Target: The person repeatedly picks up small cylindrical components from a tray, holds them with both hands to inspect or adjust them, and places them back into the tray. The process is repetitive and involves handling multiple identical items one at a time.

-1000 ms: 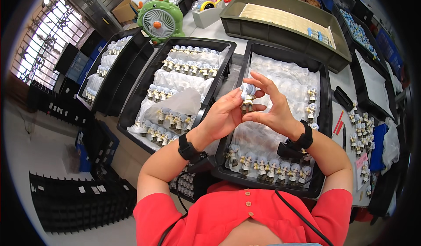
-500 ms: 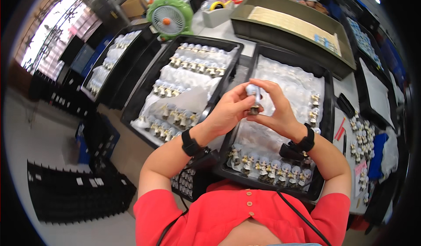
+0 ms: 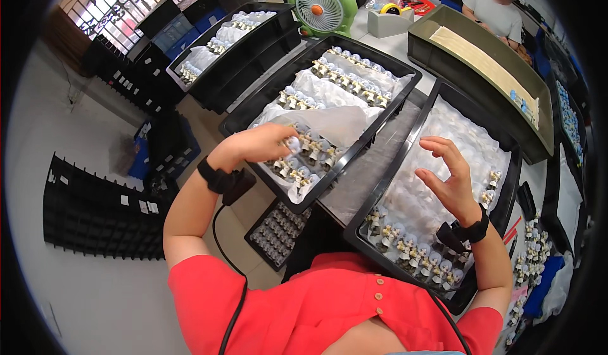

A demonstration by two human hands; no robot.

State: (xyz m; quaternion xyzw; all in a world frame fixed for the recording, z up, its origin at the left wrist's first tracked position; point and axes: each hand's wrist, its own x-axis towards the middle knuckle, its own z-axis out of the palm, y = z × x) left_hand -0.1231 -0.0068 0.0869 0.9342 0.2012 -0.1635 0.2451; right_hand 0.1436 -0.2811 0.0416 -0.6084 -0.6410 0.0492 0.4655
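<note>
Left hand (image 3: 256,146): fingertips buried among the small figurines (image 3: 303,158) at the near end of the left black tray (image 3: 354,158); whether they grip one cannot be told. Figurine detail too small to resolve. White wrapping sheet (image 3: 329,124) covers part of that tray's middle rows. Right hand (image 3: 446,177): palm turned away, so anything against it is hidden. Right black tray (image 3: 437,98): near corner is hidden behind the right forearm and red shirt (image 3: 329,310). Far tray (image 3: 209,44) contents blurred. Person across the table (image 3: 494,10) cut off by the top edge. Green fan (image 3: 322,3) top clipped likewise.
</note>
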